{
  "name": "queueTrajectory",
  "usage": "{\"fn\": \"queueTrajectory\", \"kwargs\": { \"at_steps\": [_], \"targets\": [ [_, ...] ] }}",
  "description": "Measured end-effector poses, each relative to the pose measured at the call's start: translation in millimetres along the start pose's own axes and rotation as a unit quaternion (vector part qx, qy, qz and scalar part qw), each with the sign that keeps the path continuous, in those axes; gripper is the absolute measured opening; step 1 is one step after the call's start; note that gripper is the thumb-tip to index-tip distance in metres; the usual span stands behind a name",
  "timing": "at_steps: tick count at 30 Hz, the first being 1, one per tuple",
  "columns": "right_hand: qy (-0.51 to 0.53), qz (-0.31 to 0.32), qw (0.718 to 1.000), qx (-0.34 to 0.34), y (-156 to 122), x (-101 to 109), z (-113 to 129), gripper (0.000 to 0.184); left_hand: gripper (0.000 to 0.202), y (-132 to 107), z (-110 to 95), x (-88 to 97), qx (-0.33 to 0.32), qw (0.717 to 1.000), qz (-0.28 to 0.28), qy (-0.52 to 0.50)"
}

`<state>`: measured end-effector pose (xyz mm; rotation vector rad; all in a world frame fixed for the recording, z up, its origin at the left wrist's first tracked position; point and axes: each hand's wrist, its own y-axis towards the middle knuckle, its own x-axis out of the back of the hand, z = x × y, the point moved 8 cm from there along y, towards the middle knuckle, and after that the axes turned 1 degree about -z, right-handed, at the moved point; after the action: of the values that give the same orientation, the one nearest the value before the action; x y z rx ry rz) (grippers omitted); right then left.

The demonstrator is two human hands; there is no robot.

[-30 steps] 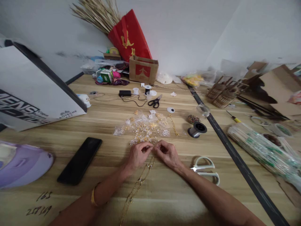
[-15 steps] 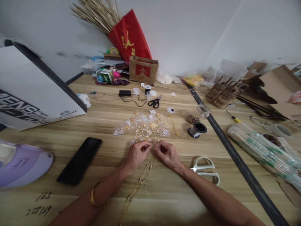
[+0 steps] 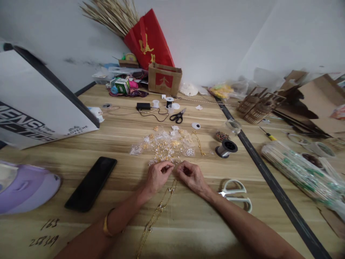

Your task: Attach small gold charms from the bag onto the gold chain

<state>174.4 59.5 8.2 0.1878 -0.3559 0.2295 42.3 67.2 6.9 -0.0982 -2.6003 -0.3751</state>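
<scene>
My left hand [image 3: 159, 175] and my right hand [image 3: 191, 176] face each other above the table, fingertips almost meeting. Thumb and forefinger are pinched on both. What the left pinch holds is too small to make out. A gold chain [image 3: 161, 207] with small clear stones runs from the right fingertips down toward the table's front edge. Just beyond my fingers lies a pile of small gold and clear beads [image 3: 165, 149], partly on thin plastic bags. A short gold chain [image 3: 198, 143] rests to its right.
White-handled scissors [image 3: 235, 196] lie beside my right forearm. A spool of wire [image 3: 226, 148] stands farther right, near a spilled jar of beads [image 3: 222, 136]. On the left are a black phone [image 3: 91, 183] and a purple device [image 3: 27, 187]. Black scissors [image 3: 178, 116] lie farther back.
</scene>
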Motion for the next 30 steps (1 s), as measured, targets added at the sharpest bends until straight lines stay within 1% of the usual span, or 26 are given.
{"fn": "queueTrajectory", "kwargs": {
  "at_steps": [11, 13, 21, 30],
  "targets": [
    [-0.008, 0.001, 1.000, 0.000, -0.1, 0.0, -1.5, 0.018, 0.009, 0.4, 0.4, -1.3, -0.005, 1.000, 0.005, 0.003],
    [-0.006, 0.003, 1.000, 0.000, -0.1, -0.5, -1.7, 0.018, 0.010, 0.1, 0.4, -0.1, -0.003, 1.000, -0.001, 0.006],
    [-0.006, 0.002, 1.000, 0.002, -0.1, 0.0, 1.0, 0.015, 0.010, 0.7, -3.4, 0.9, -0.009, 1.000, 0.000, 0.005],
    [-0.008, 0.005, 1.000, 0.000, -0.4, -0.2, 1.6, 0.018, 0.010, 0.4, -3.1, 0.7, -0.013, 1.000, -0.001, 0.011]
  ]
}}
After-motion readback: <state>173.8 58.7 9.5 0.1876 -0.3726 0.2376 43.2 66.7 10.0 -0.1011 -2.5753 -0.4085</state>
